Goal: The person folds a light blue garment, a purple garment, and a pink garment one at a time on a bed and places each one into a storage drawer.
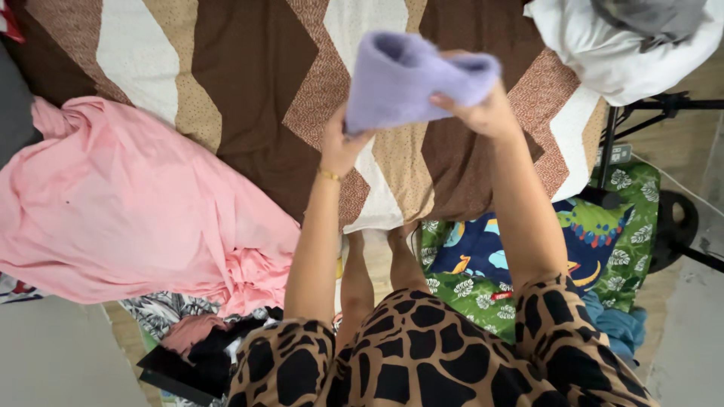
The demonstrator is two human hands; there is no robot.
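A small lilac towel [407, 75] is held up in the air above a bed, bunched and partly folded. My left hand [341, 143] grips its lower left corner, with a thin gold bracelet on the wrist. My right hand [483, 111] pinches its right edge from below. Both arms reach forward from sleeves with a brown and black blotch pattern. Under the towel lies a bedspread [249, 68] with brown, tan and cream zigzag bands.
A large pink sheet [128, 203] is heaped on the bed's left side and hangs over its edge. White and grey laundry [626, 38] sits at the top right. A green and blue patterned cloth [573, 241] and dark clothes [196, 354] lie on the floor by my feet.
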